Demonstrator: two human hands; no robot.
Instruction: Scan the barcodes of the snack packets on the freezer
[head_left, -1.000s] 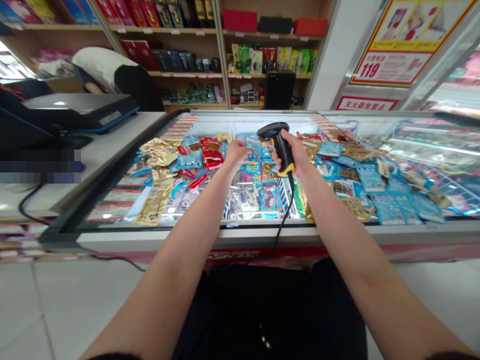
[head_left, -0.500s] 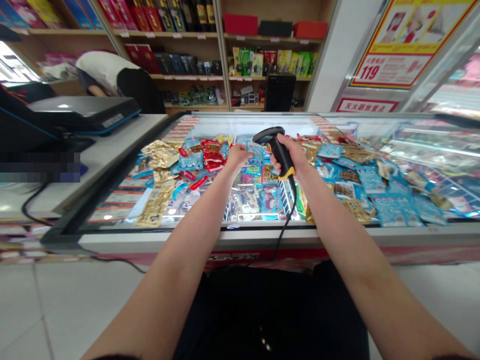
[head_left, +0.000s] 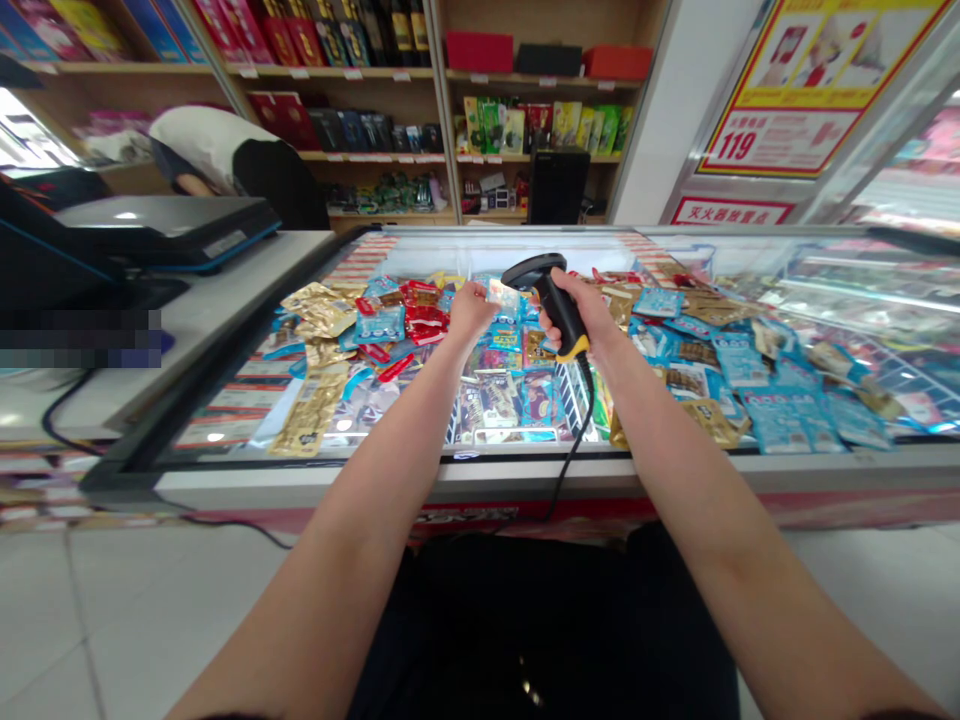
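My right hand [head_left: 583,308] is wrapped round the grip of a black and yellow barcode scanner [head_left: 561,310], whose head points left. A dark cable [head_left: 574,450] hangs from its base. Just left of the scanner head, my left hand [head_left: 472,308] pinches a small light-blue snack packet [head_left: 504,298], its near face lit by a bright glow. Both hands are above the glass top of a chest freezer [head_left: 525,470]. Red packets [head_left: 424,312] and gold packets [head_left: 309,410] lie on the glass to the left. Blue packets [head_left: 795,415] are spread out on the right.
On the left counter stands a flat scale [head_left: 172,225]. Behind it, a person in a white top [head_left: 202,145] bends over. Stocked shelves [head_left: 337,70] line the back, with a black screen [head_left: 559,187] before them. The freezer's front rim runs below my forearms.
A bright glow now shows on the packet in my left hand, beside the scanner head. My left hand has shifted slightly left and up; the scanner has barely moved.
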